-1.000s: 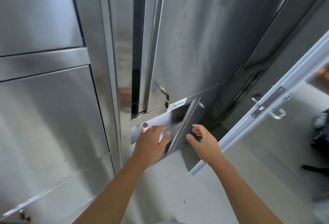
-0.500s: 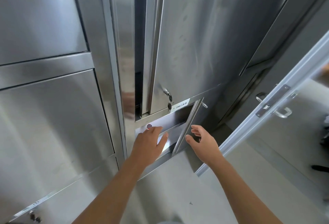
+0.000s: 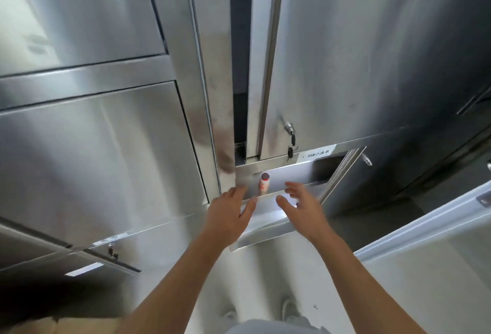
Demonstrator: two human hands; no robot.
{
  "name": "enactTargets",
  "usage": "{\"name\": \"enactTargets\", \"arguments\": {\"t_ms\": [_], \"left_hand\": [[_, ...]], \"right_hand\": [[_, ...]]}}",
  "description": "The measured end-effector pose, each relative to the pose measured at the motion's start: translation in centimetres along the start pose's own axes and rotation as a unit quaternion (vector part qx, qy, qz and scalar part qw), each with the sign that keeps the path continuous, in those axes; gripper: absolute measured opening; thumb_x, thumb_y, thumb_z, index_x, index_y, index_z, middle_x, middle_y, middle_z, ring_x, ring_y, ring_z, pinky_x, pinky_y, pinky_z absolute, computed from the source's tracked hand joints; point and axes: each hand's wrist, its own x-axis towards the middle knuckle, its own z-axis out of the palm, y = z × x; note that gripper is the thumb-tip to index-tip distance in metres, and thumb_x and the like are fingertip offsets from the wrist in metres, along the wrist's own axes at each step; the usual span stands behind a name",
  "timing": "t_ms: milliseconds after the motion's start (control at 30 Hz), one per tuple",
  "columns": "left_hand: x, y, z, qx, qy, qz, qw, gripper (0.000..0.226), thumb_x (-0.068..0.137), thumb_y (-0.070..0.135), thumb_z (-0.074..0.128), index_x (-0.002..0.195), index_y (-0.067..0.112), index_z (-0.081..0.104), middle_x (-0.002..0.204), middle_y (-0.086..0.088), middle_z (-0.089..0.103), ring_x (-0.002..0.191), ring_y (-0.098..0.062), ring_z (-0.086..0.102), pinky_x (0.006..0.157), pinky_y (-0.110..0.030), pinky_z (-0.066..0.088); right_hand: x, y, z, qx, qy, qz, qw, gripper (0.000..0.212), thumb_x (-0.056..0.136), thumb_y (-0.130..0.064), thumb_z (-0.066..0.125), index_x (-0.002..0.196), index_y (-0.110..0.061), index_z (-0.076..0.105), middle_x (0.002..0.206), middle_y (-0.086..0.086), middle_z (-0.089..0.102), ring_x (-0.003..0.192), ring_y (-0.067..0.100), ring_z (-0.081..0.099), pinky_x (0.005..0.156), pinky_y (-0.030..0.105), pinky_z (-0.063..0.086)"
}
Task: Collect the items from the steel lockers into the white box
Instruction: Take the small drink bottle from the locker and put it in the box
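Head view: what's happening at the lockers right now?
A person stands at the steel lockers with one low compartment open. A small red-capped bottle stands upright inside, near its front. Both hands are open at the opening, left hand just left of the bottle, right hand further right. Neither holds it yet.

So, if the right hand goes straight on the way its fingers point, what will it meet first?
The right hand would likely meet the open compartment's inner steel wall; the red-capped bottle sits slightly left of that line. Depth is unclear.
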Motion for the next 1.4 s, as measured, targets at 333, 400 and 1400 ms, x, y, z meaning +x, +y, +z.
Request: {"name": "enactTargets", "arguments": {"t_ms": [333,400,1400], "left_hand": [[-0.3,5.2,5.1,-0.025,0.032,-0.175,0.984,0.06,0.097,0.063,0.026,0.144,0.029,0.041,0.145,0.003,0.051,0.128,-0.022,0.05,0.103,-0.034,0.039],[-0.3,6.0,6.0,-0.009,0.025,-0.173,0.985,0.057,0.098,0.06,0.026,0.142,0.027,0.042,0.142,0.003,0.053,0.124,-0.023,0.054,0.099,-0.034,0.041],[3.6,-3.0,18.5,0.1,-0.01,-0.088,0.991,0.048,0.099,0.052,0.031,0.13,0.022,0.053,0.12,0.002,0.064,0.096,-0.023,0.064,0.08,-0.036,0.051]], "right_hand": [[5.8,6.6,-1.1,0.047,-0.125,-0.011,0.991,0.03,0.095,-0.034,0.069,0.123,-0.03,0.058,0.115,-0.016,0.063,0.112,0.008,0.058,0.088,0.017,0.041],[6.4,8.0,-0.9,0.059,-0.138,-0.01,0.989,0.027,0.094,-0.032,0.07,0.118,-0.032,0.058,0.112,-0.021,0.063,0.113,0.007,0.059,0.086,0.014,0.04],[18.2,19.2,9.1,0.064,-0.063,-0.053,0.995,0.048,0.092,-0.028,0.074,0.134,-0.016,0.055,0.127,-0.012,0.059,0.113,0.007,0.058,0.087,0.016,0.046]]}}
